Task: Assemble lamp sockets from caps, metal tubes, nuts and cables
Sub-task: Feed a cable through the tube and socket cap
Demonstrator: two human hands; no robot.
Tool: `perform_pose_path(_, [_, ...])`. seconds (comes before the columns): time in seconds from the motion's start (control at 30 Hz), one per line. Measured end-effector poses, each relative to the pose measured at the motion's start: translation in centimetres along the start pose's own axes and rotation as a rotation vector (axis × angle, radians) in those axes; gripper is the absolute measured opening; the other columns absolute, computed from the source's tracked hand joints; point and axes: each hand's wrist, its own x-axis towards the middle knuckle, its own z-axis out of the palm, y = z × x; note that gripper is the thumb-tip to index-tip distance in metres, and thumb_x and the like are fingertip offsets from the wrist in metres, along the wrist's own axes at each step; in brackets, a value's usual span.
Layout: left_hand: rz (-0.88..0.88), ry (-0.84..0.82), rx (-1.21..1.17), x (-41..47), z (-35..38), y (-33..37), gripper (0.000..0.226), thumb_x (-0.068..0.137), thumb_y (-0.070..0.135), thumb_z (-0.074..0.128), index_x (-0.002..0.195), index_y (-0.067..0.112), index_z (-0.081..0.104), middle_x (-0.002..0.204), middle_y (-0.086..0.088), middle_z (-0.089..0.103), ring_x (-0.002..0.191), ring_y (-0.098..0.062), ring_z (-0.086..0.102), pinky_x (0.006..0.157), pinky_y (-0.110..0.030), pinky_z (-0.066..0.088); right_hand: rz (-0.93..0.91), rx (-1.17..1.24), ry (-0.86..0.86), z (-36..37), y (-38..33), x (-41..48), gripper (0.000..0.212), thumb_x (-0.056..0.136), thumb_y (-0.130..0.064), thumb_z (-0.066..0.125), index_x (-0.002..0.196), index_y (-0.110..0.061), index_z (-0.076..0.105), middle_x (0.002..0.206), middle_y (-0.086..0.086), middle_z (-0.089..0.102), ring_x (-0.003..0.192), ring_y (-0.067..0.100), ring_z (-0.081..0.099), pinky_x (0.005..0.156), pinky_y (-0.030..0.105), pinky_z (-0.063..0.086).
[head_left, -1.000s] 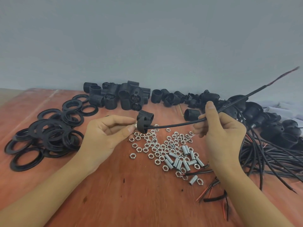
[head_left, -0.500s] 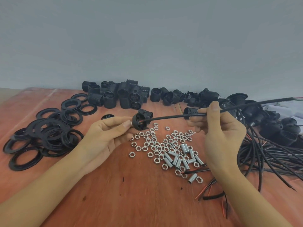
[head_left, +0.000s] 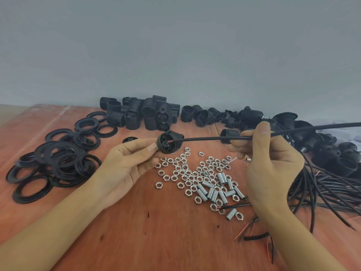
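My left hand [head_left: 127, 165] pinches a black socket cap [head_left: 169, 142] above the table, its inner face turned to the right. My right hand [head_left: 267, 163] grips a black cable [head_left: 207, 138] that runs almost level from the cap out past the right edge. The cable's red and black wire ends sit at the cap's middle hole. Below the hands lie several silver nuts [head_left: 187, 173] and several threaded metal tubes [head_left: 214, 190] on the wooden table [head_left: 156, 241].
Black rings [head_left: 58, 159] are heaped at the left. Black socket bodies [head_left: 144, 114] line the back by the grey wall. Assembled sockets [head_left: 332, 157] and a bundle of black cables [head_left: 328, 190] fill the right side. Loose wire scraps [head_left: 254, 233] lie near my right forearm.
The cable has swung down from a steep upward slant to almost level. My left hand turned the cap so its inner face shows, and the wire ends now sit at its hole.
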Motion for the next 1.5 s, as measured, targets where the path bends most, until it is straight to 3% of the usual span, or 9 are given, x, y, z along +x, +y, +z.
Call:
perform_pose_path(0.23, [-0.005, 0.000, -0.010, 0.1, 0.1, -0.1, 0.021, 0.076, 0.011, 0.062, 0.086, 0.015, 0.081, 0.087, -0.003, 0.076, 0.075, -0.005, 0.071, 0.062, -0.013, 0.054, -0.096, -0.041, -0.026, -0.1, 0.6, -0.4, 0.032, 0.099, -0.033, 0.054, 0.078, -0.016, 0.070, 0.065, -0.005, 0.073, 0.055, 0.010, 0.068, 0.056, 0.016, 0.050])
perform_pose_path(0.43, [0.027, 0.018, 0.020, 0.1, 0.0, -0.1, 0.021, 0.077, 0.012, 0.063, 0.088, 0.013, 0.080, 0.088, -0.006, 0.076, 0.074, -0.007, 0.071, 0.062, -0.014, 0.054, -0.201, -0.057, -0.065, -0.5, 1.1, -0.3, 0.028, 0.101, -0.032, 0.049, 0.083, -0.021, 0.067, 0.068, -0.014, 0.071, 0.061, 0.006, 0.069, 0.060, 0.013, 0.049])
perform_pose_path(0.57, [0.002, -0.009, 0.041, 0.0, 0.0, -0.1, 0.021, 0.077, 0.014, 0.062, 0.089, 0.014, 0.080, 0.086, -0.006, 0.076, 0.072, -0.007, 0.071, 0.061, -0.014, 0.055, -0.259, -0.060, -0.116, -0.7, 1.1, -0.2, 0.030, 0.104, -0.031, 0.042, 0.085, -0.021, 0.063, 0.070, -0.007, 0.066, 0.063, 0.005, 0.065, 0.062, 0.014, 0.048])
perform_pose_path(0.7, [-0.030, -0.025, 0.103, -0.2, 0.2, -0.3, 0.022, 0.074, 0.015, 0.066, 0.091, 0.011, 0.080, 0.089, -0.011, 0.076, 0.073, -0.010, 0.071, 0.061, -0.015, 0.056, -0.126, -0.031, -0.298, -0.2, 0.9, -0.7, 0.023, 0.096, -0.023, 0.052, 0.081, -0.017, 0.068, 0.066, -0.003, 0.063, 0.060, 0.002, 0.059, 0.059, 0.015, 0.046])
perform_pose_path(0.83, [-0.050, -0.025, 0.091, -0.2, 0.3, -0.4, 0.023, 0.074, 0.016, 0.066, 0.091, 0.011, 0.080, 0.088, -0.010, 0.076, 0.072, -0.009, 0.071, 0.061, -0.015, 0.056, 0.094, 0.029, -0.486, 0.6, 0.9, -1.7, 0.023, 0.093, -0.026, 0.057, 0.089, -0.011, 0.074, 0.071, 0.000, 0.072, 0.061, 0.007, 0.063, 0.058, 0.019, 0.049])
perform_pose_path(1.0, [-0.058, -0.042, -0.005, -0.2, 0.0, 0.1, 0.020, 0.077, 0.017, 0.062, 0.085, 0.016, 0.081, 0.082, -0.002, 0.076, 0.070, -0.004, 0.070, 0.061, -0.013, 0.055, 0.137, 0.146, -0.407, 0.4, 0.4, -1.3, 0.023, 0.097, -0.016, 0.053, 0.088, -0.010, 0.073, 0.076, 0.006, 0.074, 0.064, 0.018, 0.069, 0.056, 0.024, 0.053])
perform_pose_path(1.17, [-0.061, -0.105, -0.017, -0.4, 0.2, 0.1, 0.029, 0.065, 0.026, 0.079, 0.090, 0.012, 0.080, 0.085, -0.004, 0.076, 0.071, -0.006, 0.070, 0.061, -0.014, 0.055, 0.112, 0.087, -0.446, 0.8, 0.2, -1.9, 0.024, 0.095, -0.025, 0.054, 0.091, -0.011, 0.073, 0.078, 0.004, 0.075, 0.067, 0.018, 0.070, 0.059, 0.024, 0.054])
perform_pose_path(1.5, [-0.059, -0.104, 0.037, -0.4, 0.4, 0.0, 0.026, 0.067, 0.024, 0.070, 0.089, 0.014, 0.080, 0.086, -0.005, 0.076, 0.070, -0.007, 0.071, 0.060, -0.015, 0.056, 0.178, 0.058, -0.480, 0.7, 0.3, -2.0, 0.023, 0.095, -0.022, 0.056, 0.089, -0.009, 0.074, 0.076, 0.007, 0.074, 0.066, 0.020, 0.070, 0.058, 0.025, 0.052])
